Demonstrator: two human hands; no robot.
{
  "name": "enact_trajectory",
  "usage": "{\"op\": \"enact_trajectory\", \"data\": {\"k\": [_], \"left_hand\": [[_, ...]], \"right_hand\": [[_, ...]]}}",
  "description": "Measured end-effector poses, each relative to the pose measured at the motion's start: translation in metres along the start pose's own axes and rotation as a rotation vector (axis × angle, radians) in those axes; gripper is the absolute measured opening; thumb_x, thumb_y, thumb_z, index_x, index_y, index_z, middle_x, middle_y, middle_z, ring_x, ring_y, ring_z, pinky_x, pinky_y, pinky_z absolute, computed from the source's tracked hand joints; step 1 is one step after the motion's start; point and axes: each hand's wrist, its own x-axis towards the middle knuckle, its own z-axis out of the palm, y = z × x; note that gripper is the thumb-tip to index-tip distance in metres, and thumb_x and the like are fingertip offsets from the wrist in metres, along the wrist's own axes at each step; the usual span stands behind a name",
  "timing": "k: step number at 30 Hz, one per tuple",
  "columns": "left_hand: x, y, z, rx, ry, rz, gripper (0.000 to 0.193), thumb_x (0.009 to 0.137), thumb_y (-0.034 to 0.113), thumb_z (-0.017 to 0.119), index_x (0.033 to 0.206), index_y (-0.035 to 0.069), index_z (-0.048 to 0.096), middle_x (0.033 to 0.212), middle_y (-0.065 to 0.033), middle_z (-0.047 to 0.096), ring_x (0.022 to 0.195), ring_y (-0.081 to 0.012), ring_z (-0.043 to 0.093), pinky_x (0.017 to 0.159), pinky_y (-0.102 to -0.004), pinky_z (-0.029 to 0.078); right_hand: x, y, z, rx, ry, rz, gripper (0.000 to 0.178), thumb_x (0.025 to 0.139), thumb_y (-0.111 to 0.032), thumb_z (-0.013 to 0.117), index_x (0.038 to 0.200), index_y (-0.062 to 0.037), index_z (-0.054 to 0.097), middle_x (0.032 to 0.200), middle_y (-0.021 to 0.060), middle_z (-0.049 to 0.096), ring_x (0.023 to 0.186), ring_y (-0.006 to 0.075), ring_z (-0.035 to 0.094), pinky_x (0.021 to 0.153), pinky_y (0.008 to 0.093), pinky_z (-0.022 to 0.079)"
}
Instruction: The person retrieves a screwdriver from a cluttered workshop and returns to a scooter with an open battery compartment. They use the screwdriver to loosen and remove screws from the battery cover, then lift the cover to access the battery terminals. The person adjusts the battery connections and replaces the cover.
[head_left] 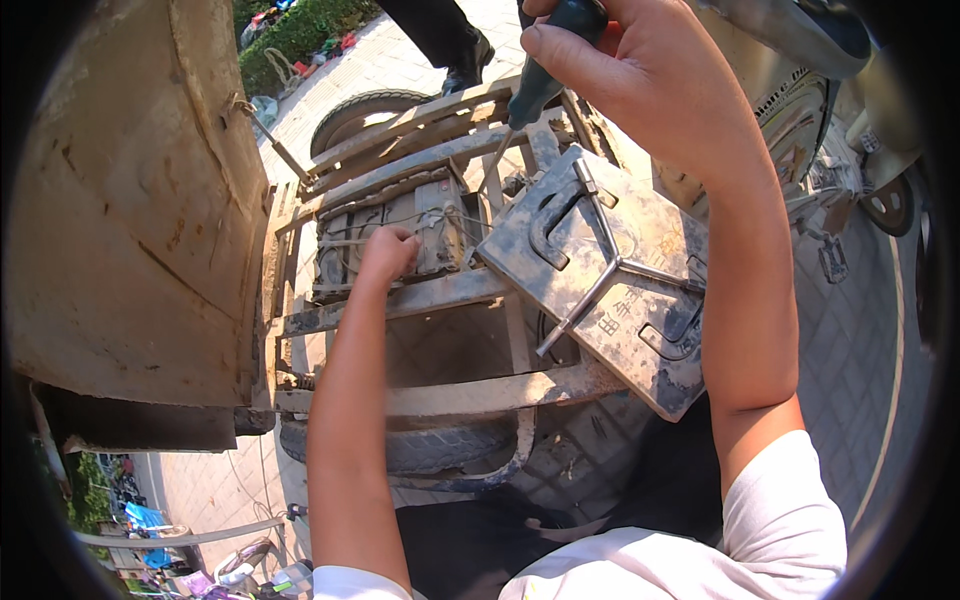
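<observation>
While the left hand (393, 255), curled over one wired box (436, 200) and the nearer to it, hides whether it grips anything, one screwdriver (530, 95) slants from near the box's right end, up and rightward, into the right hand's (650, 90) closed grip; below lies one grey slab (655, 230) bearing two dark handles (537, 238) and one three-armed wrench (617, 263).

Plastic screwdriver handle (538, 88), glossy metal wrench (614, 262)

1 L hand (393, 252), 1 R hand (655, 85), 1 screwdriver (537, 88). 1 flat block (655, 228) w/ 2 handles (538, 232) nr opp. edges, 1 Y-wrench (616, 263) on top. 1 frame (450, 396) w/ 2 tyres (435, 450), far & near edges; 1 panel (130, 220), L edge.
</observation>
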Motion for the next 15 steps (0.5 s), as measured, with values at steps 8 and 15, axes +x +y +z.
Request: {"op": "enact_trajectory", "data": {"k": [8,15], "left_hand": [[-0.012,0.009,0.016,0.243,-0.073,0.309,0.024,0.076,0.010,0.072,0.095,-0.003,0.067,0.086,-0.0141,0.070,0.080,-0.0251,0.067,0.072,-0.0383,0.052],[-0.017,0.021,0.020,0.335,-0.021,0.314,0.022,0.074,0.007,0.070,0.093,0.000,0.061,0.088,-0.0188,0.068,0.085,-0.0338,0.066,0.077,-0.0407,0.052]], "right_hand": [[0.000,0.004,-0.001,0.011,-0.021,0.021,0.021,0.088,-0.018,0.063,0.099,-0.0001,0.060,0.071,0.0104,0.064,0.063,0.0204,0.061,0.062,0.0332,0.048],[0.000,0.006,-0.002,0.025,-0.046,0.027,0.023,0.089,-0.018,0.063,0.100,0.0007,0.059,0.071,0.0101,0.064,0.063,0.0192,0.061,0.061,0.0326,0.048]]}}
